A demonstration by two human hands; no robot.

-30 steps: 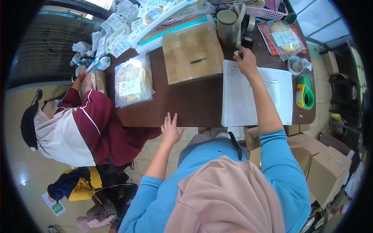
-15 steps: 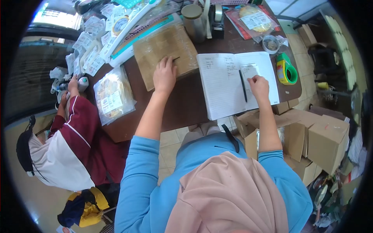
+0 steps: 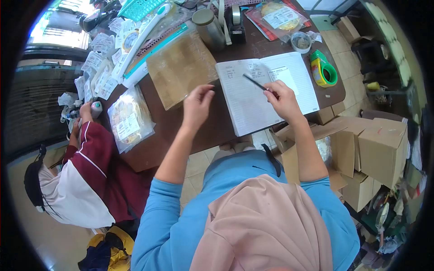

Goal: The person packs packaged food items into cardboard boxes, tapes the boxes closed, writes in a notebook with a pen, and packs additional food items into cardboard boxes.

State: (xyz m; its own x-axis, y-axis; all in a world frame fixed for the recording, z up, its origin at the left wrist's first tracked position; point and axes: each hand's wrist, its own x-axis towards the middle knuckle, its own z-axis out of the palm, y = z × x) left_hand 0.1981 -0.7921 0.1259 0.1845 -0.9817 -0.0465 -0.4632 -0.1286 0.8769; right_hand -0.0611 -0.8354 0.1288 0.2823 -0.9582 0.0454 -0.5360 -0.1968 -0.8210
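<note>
My right hand (image 3: 282,99) is closed round a dark pen (image 3: 254,81), tilted over an open lined notebook (image 3: 253,108). Handwriting shows near the top of its pages. On the right page lies a small white slip (image 3: 285,79), partly behind my fingers. My left hand (image 3: 198,107) is curled between the notebook and a flat brown package (image 3: 178,67) in clear wrap. A tiny dark thing shows at its fingertips, too small to make out.
Left on the table (image 3: 156,149) is a clear bag of round flat food (image 3: 129,119). A co-worker's maroon sleeve (image 3: 92,147) is beyond it. A metal canister (image 3: 209,30), tape dispenser (image 3: 237,25) and green tape roll (image 3: 323,70) stand around. Cardboard boxes (image 3: 379,144) are at right.
My right hand has picked up the pen from the notebook and raised it. My left hand has come off the brown package toward me and curled. The white slip is more exposed.
</note>
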